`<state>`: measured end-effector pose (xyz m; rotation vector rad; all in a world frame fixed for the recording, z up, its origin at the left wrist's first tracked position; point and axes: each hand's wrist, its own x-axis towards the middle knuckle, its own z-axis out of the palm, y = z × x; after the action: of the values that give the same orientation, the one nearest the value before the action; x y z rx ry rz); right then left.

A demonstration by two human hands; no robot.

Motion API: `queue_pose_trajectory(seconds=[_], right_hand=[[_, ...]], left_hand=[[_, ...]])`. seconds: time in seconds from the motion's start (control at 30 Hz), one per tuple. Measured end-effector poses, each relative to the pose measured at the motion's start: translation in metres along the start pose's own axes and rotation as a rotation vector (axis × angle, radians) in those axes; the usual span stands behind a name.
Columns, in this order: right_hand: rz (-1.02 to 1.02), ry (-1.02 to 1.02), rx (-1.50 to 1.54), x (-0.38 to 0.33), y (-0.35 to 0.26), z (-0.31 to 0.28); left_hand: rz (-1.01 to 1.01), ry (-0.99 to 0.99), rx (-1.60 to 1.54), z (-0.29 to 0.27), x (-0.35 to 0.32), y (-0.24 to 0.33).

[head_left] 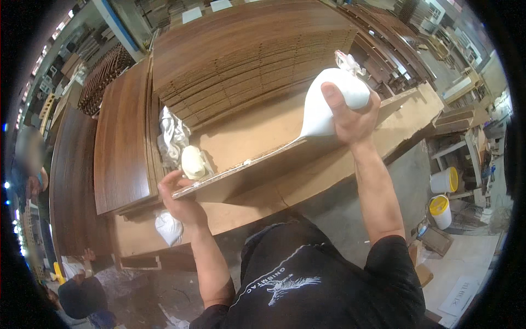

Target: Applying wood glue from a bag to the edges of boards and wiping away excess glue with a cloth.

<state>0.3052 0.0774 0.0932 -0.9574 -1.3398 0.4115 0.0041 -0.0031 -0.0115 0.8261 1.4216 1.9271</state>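
The right hand [356, 119] grips a plump, smooth white bag [322, 107] tapering to the edge of a flat wooden board [241, 183], whose left end the left hand [179, 200] holds.

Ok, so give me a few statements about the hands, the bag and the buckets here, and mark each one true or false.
1. The right hand grips a bulging white bag. True.

2. The left hand grips that bag too. False: it is at the left end of the board.

3. The bag's narrow end points down toward the board's upper edge. True.

4. The buckets at the right have red lids. False: their lids are yellow.

5. Crumpled white plastic lies to the right of the bag. False: it lies to the left, beside the stacked panels.
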Motion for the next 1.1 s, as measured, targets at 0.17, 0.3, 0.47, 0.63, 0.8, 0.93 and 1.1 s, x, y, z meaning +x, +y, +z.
queue_pose_trajectory(seconds=[0.17,0.3,0.47,0.63,0.8,0.93,1.1], right_hand=[[0.009,0.053,-0.038,0.006,0.009,-0.019],[0.019,0.105,-0.061,0.012,0.016,-0.035],[0.003,0.133,-0.086,0.019,0.021,-0.050],[0.053,0.191,-0.116,0.026,0.031,-0.073],[0.048,0.228,-0.142,0.033,0.038,-0.089],[0.058,0.241,-0.128,0.040,0.040,-0.104],[0.078,0.249,-0.120,0.047,0.048,-0.121]], left_hand=[[-0.030,0.021,-0.015,-0.001,-0.001,0.000],[-0.008,0.043,0.017,0.000,0.000,-0.004],[0.034,0.052,-0.011,-0.004,0.002,-0.009],[0.012,0.096,-0.017,0.002,0.003,-0.008],[0.008,0.168,-0.007,0.010,-0.002,0.000],[0.030,0.113,0.009,0.008,-0.001,-0.002],[-0.010,0.161,-0.031,0.014,-0.002,-0.002]])
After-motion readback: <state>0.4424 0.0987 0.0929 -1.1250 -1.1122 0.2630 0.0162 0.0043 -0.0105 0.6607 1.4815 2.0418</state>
